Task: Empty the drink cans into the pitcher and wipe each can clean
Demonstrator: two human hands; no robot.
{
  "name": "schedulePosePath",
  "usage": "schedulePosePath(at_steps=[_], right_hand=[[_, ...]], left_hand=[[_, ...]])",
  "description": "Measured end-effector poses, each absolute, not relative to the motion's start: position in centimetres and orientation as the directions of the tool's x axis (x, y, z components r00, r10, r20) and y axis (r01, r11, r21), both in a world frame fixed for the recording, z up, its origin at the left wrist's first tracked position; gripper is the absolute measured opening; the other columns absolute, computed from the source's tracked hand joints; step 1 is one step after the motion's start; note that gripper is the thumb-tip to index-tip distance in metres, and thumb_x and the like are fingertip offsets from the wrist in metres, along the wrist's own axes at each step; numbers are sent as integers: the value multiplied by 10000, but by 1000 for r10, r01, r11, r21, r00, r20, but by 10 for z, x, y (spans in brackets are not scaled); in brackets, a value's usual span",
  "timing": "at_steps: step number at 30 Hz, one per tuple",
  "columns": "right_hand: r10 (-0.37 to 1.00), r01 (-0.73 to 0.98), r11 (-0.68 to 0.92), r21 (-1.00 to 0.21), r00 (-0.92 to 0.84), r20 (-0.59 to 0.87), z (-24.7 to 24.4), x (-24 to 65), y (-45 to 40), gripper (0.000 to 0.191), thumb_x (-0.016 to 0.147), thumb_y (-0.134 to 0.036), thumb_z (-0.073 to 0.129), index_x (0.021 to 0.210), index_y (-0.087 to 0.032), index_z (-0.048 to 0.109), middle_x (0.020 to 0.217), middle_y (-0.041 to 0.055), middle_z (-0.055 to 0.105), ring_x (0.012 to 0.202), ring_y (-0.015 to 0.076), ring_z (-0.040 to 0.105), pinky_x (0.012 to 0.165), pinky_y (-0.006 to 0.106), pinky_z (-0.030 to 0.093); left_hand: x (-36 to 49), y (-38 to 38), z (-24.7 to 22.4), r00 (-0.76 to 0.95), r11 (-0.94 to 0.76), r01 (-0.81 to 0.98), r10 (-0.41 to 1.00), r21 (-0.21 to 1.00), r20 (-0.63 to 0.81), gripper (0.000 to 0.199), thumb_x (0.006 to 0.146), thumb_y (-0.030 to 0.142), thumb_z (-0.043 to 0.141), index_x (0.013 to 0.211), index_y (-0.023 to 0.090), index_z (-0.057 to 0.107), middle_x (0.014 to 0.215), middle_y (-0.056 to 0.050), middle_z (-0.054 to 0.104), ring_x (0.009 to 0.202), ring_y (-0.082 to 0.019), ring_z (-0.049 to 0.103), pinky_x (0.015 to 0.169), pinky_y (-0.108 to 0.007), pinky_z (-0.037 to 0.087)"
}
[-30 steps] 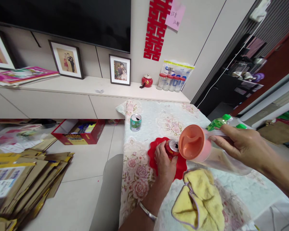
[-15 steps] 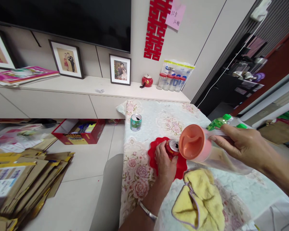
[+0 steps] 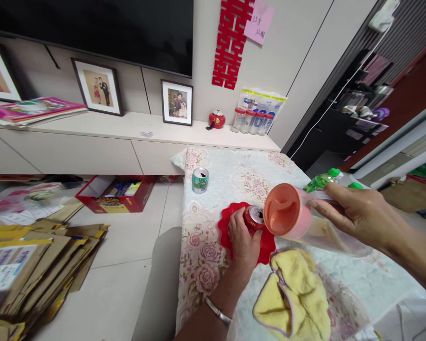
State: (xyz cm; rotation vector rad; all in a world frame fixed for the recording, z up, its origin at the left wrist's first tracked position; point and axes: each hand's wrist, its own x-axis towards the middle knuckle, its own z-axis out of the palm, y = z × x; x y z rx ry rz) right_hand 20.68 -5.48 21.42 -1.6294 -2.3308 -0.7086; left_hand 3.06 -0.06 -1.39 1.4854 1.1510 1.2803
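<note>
A red can (image 3: 254, 216) with an opened top stands on a red scalloped plate (image 3: 226, 221). My left hand (image 3: 244, 237) is wrapped round the can's near left side. My right hand (image 3: 355, 213) grips the handle of a clear pitcher with an orange-pink lid (image 3: 283, 210). The pitcher is tilted to the left, its lid close beside the can's top. Whether any liquid is flowing cannot be made out. A crumpled yellow cloth (image 3: 301, 293) lies on the table just below the pitcher.
On the floral tablecloth (image 3: 230, 175), a green and silver can (image 3: 200, 180) stands at the back left. Green-capped bottles (image 3: 323, 180) are behind my right hand. A white cabinet (image 3: 110, 125) lies beyond, with a red box (image 3: 117, 194) and flattened cardboard (image 3: 46, 270) on the floor.
</note>
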Motion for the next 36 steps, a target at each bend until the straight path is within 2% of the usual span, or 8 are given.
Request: schedulePosePath(at_steps=[7,16,22,31,36], right_hand=[[795,895,291,338,-423,435,215,205,-55,511,1127,-555,396,715,-254,402,499,-87,374,368,93,406,427,239,302],[780,885,309,348,-445,440,216,204,-54,494,1138,-527,395,722,-258,384,507,-99,352,366,81,395,417,235,306],[784,898,304,318,-426,452,214,205,-55,509,1134,-535,401,710,-253,389,500,-86,365,376,82,391,424,242,305],[809,927,312,208,-374,453,215,205,-55,497,1101,-544,472,704,-255,398,495,-69,376,380,93,378,430,266,275],[796,907,306,289,-410,444,216,204,-56,502,1123,-532,432,706,-257,382,496,-80,360,379,90,390,433,255,292]], left_hand=[[31,-1,-15,52,-225,119,974,967,220,679,755,69,751,1364,288,542,1360,-106,634,1331,-351,587,1155,-589,467],[31,-1,-14,47,-223,126,975,967,219,666,764,78,757,1364,278,548,1351,-109,643,1328,-346,589,1150,-578,471],[31,0,-14,50,-226,120,974,967,221,662,760,80,753,1360,272,552,1357,-114,636,1331,-352,587,1148,-590,470],[31,0,-13,50,-219,119,976,969,214,674,757,63,750,1365,269,546,1357,-113,631,1336,-353,580,1157,-592,465],[31,0,-15,51,-220,107,975,970,216,684,748,58,759,1365,264,549,1359,-114,635,1349,-355,571,1171,-596,453]])
